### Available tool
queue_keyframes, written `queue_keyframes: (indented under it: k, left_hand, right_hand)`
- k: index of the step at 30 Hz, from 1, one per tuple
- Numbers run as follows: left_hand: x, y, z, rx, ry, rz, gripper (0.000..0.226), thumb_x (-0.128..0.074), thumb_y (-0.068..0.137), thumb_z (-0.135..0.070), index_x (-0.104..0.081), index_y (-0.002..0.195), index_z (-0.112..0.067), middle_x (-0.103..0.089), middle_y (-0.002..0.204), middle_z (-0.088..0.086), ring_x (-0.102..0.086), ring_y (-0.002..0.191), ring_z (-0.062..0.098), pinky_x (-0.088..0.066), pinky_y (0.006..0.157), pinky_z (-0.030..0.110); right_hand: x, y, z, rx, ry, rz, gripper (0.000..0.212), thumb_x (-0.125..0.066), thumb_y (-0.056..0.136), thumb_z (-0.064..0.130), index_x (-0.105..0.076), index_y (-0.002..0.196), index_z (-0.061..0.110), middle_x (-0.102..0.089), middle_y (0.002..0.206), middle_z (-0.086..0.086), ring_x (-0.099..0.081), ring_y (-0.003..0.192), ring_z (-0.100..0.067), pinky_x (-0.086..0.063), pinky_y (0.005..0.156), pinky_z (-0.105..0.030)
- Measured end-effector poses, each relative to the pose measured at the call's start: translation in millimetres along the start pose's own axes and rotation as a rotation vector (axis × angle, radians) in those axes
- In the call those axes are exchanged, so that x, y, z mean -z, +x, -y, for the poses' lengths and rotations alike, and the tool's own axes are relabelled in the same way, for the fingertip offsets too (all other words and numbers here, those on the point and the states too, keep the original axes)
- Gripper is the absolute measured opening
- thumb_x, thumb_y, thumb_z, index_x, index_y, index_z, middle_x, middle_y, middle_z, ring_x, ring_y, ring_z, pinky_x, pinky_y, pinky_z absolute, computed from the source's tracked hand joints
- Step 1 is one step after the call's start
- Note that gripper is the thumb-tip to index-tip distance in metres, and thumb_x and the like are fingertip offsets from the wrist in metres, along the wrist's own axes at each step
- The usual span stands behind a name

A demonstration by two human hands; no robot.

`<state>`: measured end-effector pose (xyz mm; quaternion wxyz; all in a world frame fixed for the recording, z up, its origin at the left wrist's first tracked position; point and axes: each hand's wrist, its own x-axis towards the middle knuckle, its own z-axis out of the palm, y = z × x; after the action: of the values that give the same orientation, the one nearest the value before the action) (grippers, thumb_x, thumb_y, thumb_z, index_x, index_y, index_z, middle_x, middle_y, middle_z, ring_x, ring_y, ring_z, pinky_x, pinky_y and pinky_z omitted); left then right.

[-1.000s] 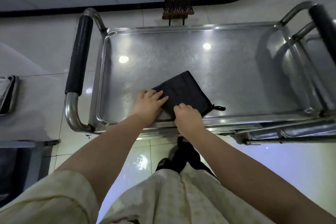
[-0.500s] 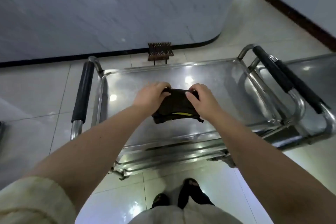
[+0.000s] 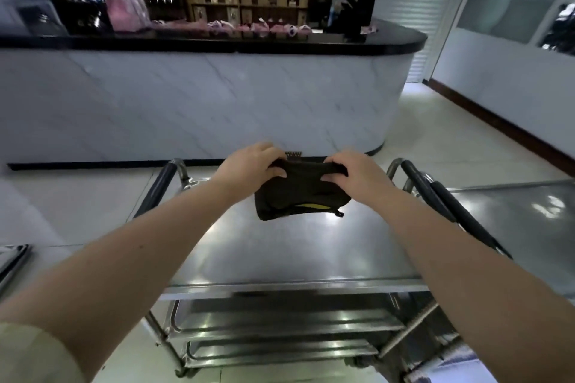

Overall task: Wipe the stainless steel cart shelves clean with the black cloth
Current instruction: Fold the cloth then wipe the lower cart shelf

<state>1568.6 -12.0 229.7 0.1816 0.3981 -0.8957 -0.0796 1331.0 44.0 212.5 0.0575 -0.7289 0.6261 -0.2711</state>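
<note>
1. Above the far half of the cart's top shelf, the black cloth hangs bunched between both hands. It looks lifted clear of the steel, though I cannot tell whether its lower edge brushes the surface. A yellow strip shows at its bottom fold.
2. The left hand pinches the cloth's upper left edge, with the thumb on the near side and the fingers curled over the top. The right hand grips the upper right edge in the same way.
3. My judgement is that the step in hand is readying the cloth, gathering or folding it into a pad. It is not a wiping stroke, since nothing presses the cloth onto the metal.
4. The next move calls for laying the cloth down on the top shelf with one palm flat on it. It should then be swept in overlapping passes from rim to rim, with extra care along the raised edge and in the corners.
5. Two lower shelves show beneath the top one. Wiping them would likely mean stooping and reaching in between the posts, so most of the task seems left to do.
6. A second cart stands just beside on the right, its handle close to this cart's, so wide strokes on that side need watching.
</note>
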Motion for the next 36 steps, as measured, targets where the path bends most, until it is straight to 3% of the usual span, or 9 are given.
queue_keyframes:
  k: [5,11,15,17,19,25,32,36]
  left_hand:
    - [-15.6,-19.4,-62.2,-0.025,0.098,-0.134,0.028,-0.058,0.096,-0.025,-0.064,0.12,-0.012,-0.061,0.111,0.009,-0.058,0.096,0.032,-0.042,0.081,0.037]
    - [-91.2,-64.8,-97.2,-0.013,0.146,-0.2,0.014,-0.068,0.085,-0.01,-0.069,0.099,-0.013,-0.068,0.093,0.005,-0.063,0.085,0.03,-0.039,0.087,0.042]
    - [-151.3,-93.1,-100.3,-0.054,0.194,-0.109,0.013,-0.073,0.082,-0.008,-0.071,0.094,-0.012,-0.07,0.084,0.004,-0.065,0.074,0.029,-0.038,0.093,0.038]
    - [-181.3,-103.8,-96.5,-0.079,0.197,-0.053,0.013,-0.074,0.082,-0.009,-0.071,0.094,-0.013,-0.07,0.086,0.004,-0.065,0.076,0.028,-0.036,0.094,0.036]
    - [-212.4,-113.9,-90.9,-0.079,0.156,0.028,0.015,-0.073,0.083,-0.01,-0.072,0.098,-0.012,-0.07,0.09,0.006,-0.065,0.081,0.03,-0.043,0.092,0.041]
    - [-301.1,-138.6,-72.3,-0.074,0.014,0.208,0.018,-0.071,0.084,-0.004,-0.07,0.101,-0.001,-0.065,0.097,0.015,-0.06,0.09,0.037,-0.051,0.083,0.046]
    - [-391.4,-159.7,-43.6,-0.102,-0.064,0.284,0.019,-0.067,0.088,-0.005,-0.068,0.106,0.0,-0.064,0.1,0.016,-0.059,0.092,0.036,-0.052,0.081,0.045]
    - [-451.4,-154.1,-30.6,0.011,-0.095,0.302,0.021,-0.061,0.092,-0.008,-0.066,0.112,-0.002,-0.061,0.107,0.015,-0.055,0.1,0.035,-0.049,0.084,0.043]
  right_hand:
    - [33.4,-42.6,-17.9,0.111,-0.06,-0.066,0.021,-0.068,0.089,0.019,-0.068,0.108,0.011,-0.065,0.1,-0.005,-0.054,0.1,-0.025,-0.042,0.087,-0.038]
    - [5.9,-111.6,-58.2,0.149,-0.025,-0.016,0.017,-0.068,0.087,0.015,-0.068,0.103,0.012,-0.064,0.099,-0.002,-0.056,0.097,-0.023,-0.042,0.085,-0.03]
    - [-38.9,-158.0,-86.1,0.085,0.024,0.091,0.015,-0.069,0.087,0.013,-0.069,0.101,0.009,-0.065,0.099,-0.005,-0.056,0.093,-0.027,-0.045,0.086,-0.036]
    - [-64.9,-179.6,-100.7,0.038,0.025,0.127,0.015,-0.069,0.087,0.014,-0.07,0.102,0.01,-0.066,0.099,-0.005,-0.055,0.093,-0.027,-0.045,0.084,-0.04]
    - [-92.0,-201.1,-113.2,-0.023,0.033,0.156,0.017,-0.069,0.087,0.014,-0.07,0.103,0.009,-0.066,0.099,-0.006,-0.055,0.094,-0.028,-0.045,0.085,-0.041]
    - [-171.9,-254.7,-143.9,-0.211,0.044,0.288,0.022,-0.065,0.087,0.006,-0.067,0.109,0.009,-0.062,0.107,-0.007,-0.051,0.099,-0.027,-0.041,0.088,-0.037]
    - [-242.1,-284.5,-175.2,-0.36,0.049,0.264,0.022,-0.064,0.084,-0.005,-0.069,0.101,0.007,-0.061,0.102,-0.009,-0.051,0.098,-0.03,-0.044,0.085,-0.04]
    - [-284.5,-284.6,-216.9,-0.388,0.014,0.272,0.02,-0.063,0.087,0.0,-0.069,0.104,0.009,-0.06,0.105,-0.009,-0.05,0.102,-0.028,-0.042,0.085,-0.037]
